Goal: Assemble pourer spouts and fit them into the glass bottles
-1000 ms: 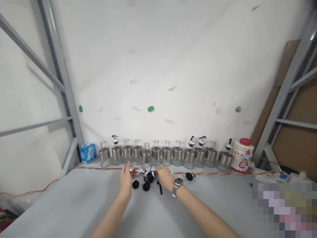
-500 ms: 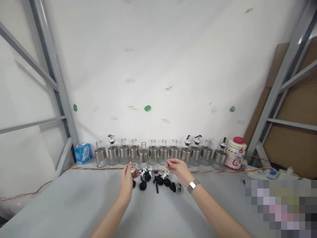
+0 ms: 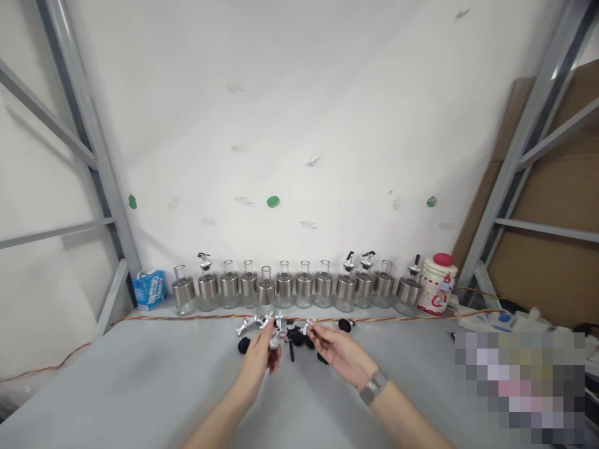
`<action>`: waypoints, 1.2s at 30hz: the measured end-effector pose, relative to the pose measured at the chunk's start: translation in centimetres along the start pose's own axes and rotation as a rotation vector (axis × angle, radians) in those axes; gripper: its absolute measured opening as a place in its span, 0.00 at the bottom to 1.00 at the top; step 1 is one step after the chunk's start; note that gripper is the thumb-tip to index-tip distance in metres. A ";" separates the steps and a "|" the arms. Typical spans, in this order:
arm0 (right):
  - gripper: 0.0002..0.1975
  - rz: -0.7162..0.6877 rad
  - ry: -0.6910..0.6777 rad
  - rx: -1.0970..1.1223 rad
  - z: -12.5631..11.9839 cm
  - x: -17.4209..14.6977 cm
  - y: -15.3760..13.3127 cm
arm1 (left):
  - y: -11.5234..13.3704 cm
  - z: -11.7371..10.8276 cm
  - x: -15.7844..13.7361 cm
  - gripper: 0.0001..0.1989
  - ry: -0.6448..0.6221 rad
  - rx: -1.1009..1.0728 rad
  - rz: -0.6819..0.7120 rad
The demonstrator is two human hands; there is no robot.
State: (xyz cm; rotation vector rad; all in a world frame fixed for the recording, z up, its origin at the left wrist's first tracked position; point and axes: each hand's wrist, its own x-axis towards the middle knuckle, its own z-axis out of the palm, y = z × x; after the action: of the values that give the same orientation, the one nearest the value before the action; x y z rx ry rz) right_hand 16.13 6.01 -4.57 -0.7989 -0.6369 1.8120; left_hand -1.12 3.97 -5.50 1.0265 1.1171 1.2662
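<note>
My left hand (image 3: 255,362) is closed around a silver pourer spout (image 3: 274,341), held low over the grey table. To its right, my right hand (image 3: 339,349) has thumb and fingers pinched together above the loose parts; whatever sits between its fingertips is too small to make out. Between and around the hands lie several black stopper pieces (image 3: 297,338) and silver spout parts (image 3: 243,327). A thin black stick-like part (image 3: 291,350) points toward me. One round black stopper (image 3: 243,345) rests left of my left hand, another (image 3: 345,325) beyond my right hand.
Several glass bottles with steel bands (image 3: 229,285) line the wall, some topped with pourers (image 3: 367,259). A blue carton (image 3: 150,290) stands at the left end, a white jar with red lid (image 3: 436,287) at the right. A twisted cable (image 3: 187,318) runs before the bottles.
My left hand, with the silver spout, has moved right and down toward the middle of the parts. My right hand has dropped lower over them. The view has shifted slightly.
</note>
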 end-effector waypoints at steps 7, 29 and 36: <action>0.07 -0.133 -0.034 -0.028 1.2 -1.1 -0.8 | -0.4 0.1 -0.1 0.28 0.005 0.026 -0.063; 0.18 -0.314 -0.162 -0.471 2.0 -0.7 2.9 | -2.0 1.3 -1.1 0.21 -0.062 0.180 -0.024; 0.19 -0.310 -0.262 -0.452 2.1 -0.8 3.1 | -2.1 1.4 -1.6 0.21 -0.033 0.296 0.050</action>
State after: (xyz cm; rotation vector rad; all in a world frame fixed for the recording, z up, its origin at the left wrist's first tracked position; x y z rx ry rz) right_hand 12.94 4.07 -5.33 -0.7085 -1.2997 1.5144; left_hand 0.66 2.31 -7.18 1.2972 1.2853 1.1398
